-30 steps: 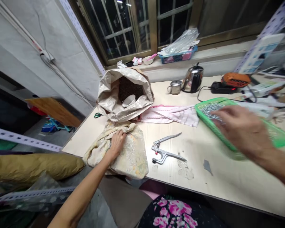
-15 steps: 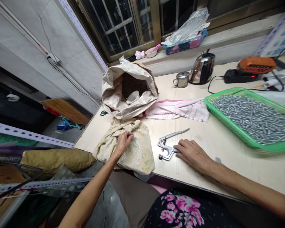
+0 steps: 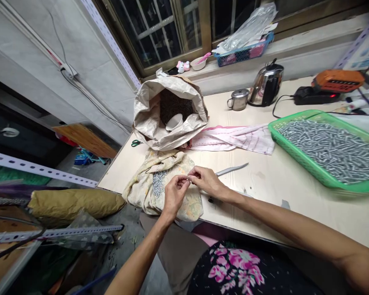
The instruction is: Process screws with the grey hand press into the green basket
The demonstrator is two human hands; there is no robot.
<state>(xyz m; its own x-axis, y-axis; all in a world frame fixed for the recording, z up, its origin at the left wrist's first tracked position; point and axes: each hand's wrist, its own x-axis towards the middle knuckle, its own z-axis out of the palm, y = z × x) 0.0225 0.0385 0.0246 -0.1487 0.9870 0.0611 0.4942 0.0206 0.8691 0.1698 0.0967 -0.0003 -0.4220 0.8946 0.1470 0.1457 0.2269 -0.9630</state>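
Note:
My left hand (image 3: 176, 193) and my right hand (image 3: 206, 180) meet fingertip to fingertip above the patterned cloth (image 3: 192, 209). Both are closed in a pinch, and whatever sits between the fingers is too small to make out. Beside my left hand, a heap of small silvery metal pieces (image 3: 160, 183) lies in a fold of the cloth. Behind my right hand and forearm rest the hand pliers (image 3: 233, 168); one handle shows, while most of the head is hidden.
A green basket (image 3: 313, 174) full of silvery metal pieces stands on the right. An open sack (image 3: 144, 119) holds dark contents and a white bowl (image 3: 174, 122). Further back are a pink-and-white towel (image 3: 252, 139), a metal mug (image 3: 238, 100), a kettle (image 3: 266, 86) and an orange battery (image 3: 338, 80) on its charger.
My right hand has left the pliers on the table and moved left to the cloth. My left hand has shifted right off the heap, and the two now touch at the fingertips.

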